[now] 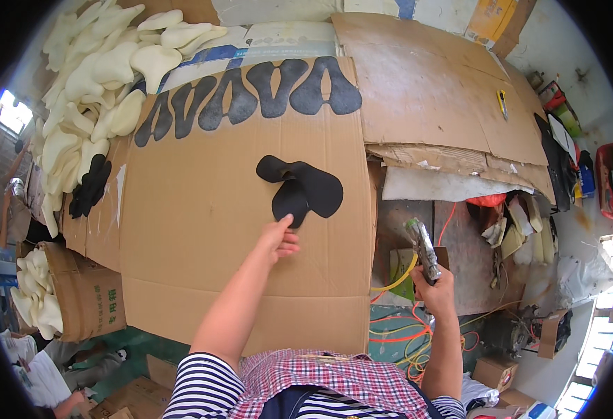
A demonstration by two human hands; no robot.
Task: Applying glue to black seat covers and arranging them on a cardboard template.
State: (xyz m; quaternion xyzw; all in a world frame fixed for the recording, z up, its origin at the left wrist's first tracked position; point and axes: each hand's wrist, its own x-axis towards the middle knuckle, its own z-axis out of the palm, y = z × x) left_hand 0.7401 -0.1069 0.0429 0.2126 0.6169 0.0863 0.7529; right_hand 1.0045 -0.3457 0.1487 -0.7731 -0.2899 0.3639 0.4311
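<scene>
My left hand (278, 239) is closed, thumb and fingers pinching the lower edge of black insole-shaped pieces (313, 188). These are fanned over each other above a brown cardboard sheet (201, 209); I cannot tell whether they touch it. To the right, beyond the sheet's edge, my right hand (435, 285) grips the handle of a metal spray gun (424, 246). Its nozzle end points up and away, and a yellow hose (398, 281) runs beside it. Along the far edge of the sheet lies a row of several dark insoles (275, 87), flat and side by side.
Cream foam insoles (107, 70) are heaped at the far left, with black ones (91, 185) by them. A carton (86, 293) holds more. A yellow cutter knife (502, 105) lies on the right-hand cardboard (425, 84). Orange hoses (397, 340) trail below; people work at left.
</scene>
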